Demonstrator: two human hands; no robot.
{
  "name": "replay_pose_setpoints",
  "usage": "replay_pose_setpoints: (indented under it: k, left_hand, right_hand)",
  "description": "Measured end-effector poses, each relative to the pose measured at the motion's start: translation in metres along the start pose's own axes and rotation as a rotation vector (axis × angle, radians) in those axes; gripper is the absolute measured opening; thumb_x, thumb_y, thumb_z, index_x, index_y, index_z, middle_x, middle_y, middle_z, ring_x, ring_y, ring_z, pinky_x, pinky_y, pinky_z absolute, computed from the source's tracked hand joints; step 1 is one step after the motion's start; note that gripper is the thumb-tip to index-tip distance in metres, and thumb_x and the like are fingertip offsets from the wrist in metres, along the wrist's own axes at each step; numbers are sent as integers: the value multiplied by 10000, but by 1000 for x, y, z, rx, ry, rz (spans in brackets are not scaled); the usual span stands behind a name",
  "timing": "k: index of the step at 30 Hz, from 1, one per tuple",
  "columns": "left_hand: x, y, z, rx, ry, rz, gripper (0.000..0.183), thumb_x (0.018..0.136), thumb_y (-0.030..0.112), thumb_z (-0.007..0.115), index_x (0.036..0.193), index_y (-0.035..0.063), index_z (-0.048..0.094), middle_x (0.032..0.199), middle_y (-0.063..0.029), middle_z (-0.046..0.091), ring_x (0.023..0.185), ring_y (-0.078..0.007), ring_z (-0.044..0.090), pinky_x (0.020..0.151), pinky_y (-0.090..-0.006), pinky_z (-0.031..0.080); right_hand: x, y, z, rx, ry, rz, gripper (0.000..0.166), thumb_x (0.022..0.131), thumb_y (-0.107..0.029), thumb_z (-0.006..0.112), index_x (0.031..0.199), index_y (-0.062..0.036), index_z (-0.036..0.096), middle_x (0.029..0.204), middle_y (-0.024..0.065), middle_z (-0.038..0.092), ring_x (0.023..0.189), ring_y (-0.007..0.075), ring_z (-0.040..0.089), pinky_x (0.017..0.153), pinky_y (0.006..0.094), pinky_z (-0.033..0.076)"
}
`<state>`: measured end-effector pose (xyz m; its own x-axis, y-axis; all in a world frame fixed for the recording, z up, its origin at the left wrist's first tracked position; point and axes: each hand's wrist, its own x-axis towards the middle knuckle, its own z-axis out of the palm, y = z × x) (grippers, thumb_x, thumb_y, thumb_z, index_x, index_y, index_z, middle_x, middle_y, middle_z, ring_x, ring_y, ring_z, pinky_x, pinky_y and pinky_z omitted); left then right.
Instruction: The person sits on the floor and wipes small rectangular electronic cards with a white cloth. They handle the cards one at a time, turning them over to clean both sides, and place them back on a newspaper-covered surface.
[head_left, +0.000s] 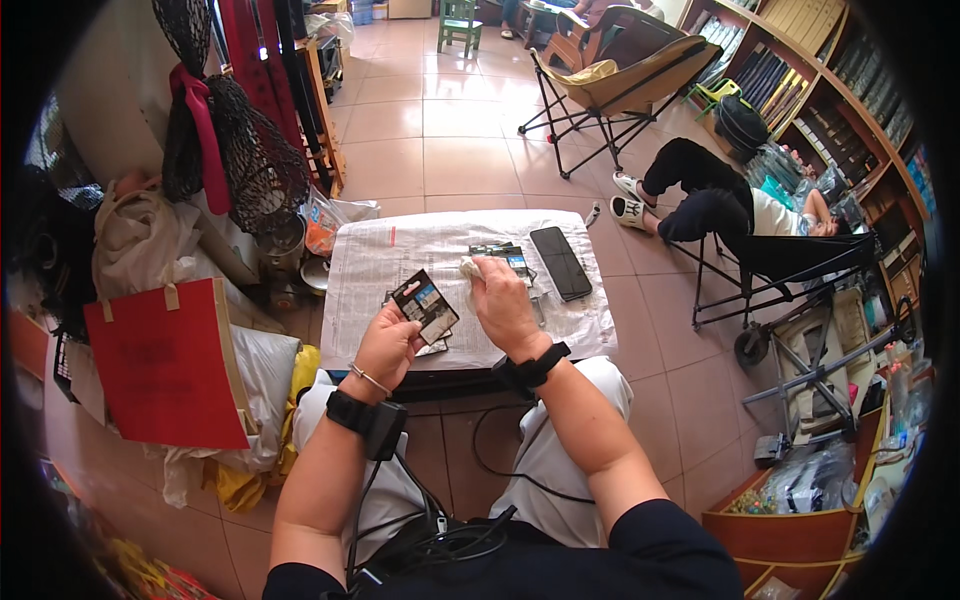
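My left hand (390, 341) pinches a small dark printed card packet (426, 306) with a hang hole, tilted over the near left part of a newspaper-covered table (360, 262). More such packets lie partly hidden under it. My right hand (501, 300) holds a crumpled whitish cloth or tissue (470, 268) between thumb and fingers. Just beyond that hand lies a pile of similar dark packets (516, 259). To its right a black smartphone (561, 262) lies flat. A small clear item (538, 309) beside my right wrist is too small to name.
Left of the table stand a red paper bag (165, 364), white sacks and hanging black nets (255, 150). A person (705, 187) reclines in a black folding chair (802, 255) at right. Farther off stands a tan folding chair (622, 75). Cables hang over my lap.
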<state>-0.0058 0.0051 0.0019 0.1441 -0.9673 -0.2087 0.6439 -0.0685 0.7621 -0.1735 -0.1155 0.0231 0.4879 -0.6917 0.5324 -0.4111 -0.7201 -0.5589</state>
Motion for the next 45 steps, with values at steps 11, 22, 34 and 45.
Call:
replay_pose_setpoints:
  k: [11, 22, 34, 45]
  left_hand:
    - [2, 4, -9, -104, 133, 64, 319, 929, -95, 477, 1204, 40, 566, 1131, -93, 681, 992, -199, 691, 856, -346, 586]
    - [2, 2, 1, -96, 73, 38, 394, 949, -74, 505, 1329, 21, 458, 1223, -148, 627, 1093, -219, 655, 939, -327, 562]
    - [3, 8, -5, -60, 322, 108, 370, 994, 12, 530, 1340, -24, 403, 1235, -191, 585, 1082, -223, 634, 957, -323, 536]
    - [2, 1, -20, 32, 350, 85, 418, 953, 54, 630, 1328, 2, 454, 1118, -90, 633, 1010, -158, 629, 876, -300, 512]
  right_hand:
    - [-13, 6, 24, -81, -127, -27, 173, 907, -12, 551, 1058, -4, 635, 1030, 208, 658, 1007, 389, 633, 893, 444, 521]
    - [-6, 7, -3, 442, -292, 362, 315, 912, -308, 710, 929, 5, 741, 687, 84, 683, 610, 181, 622, 587, 350, 484]
    - [-2, 57, -24, -584, -259, -229, 335, 864, -390, 736, 978, -76, 754, 872, 202, 733, 790, 364, 720, 750, 442, 574]
    - [-24, -5, 67, -284, -465, 323, 606, 762, -519, 799, 1078, -24, 647, 1138, 189, 642, 992, 381, 686, 851, 471, 550]
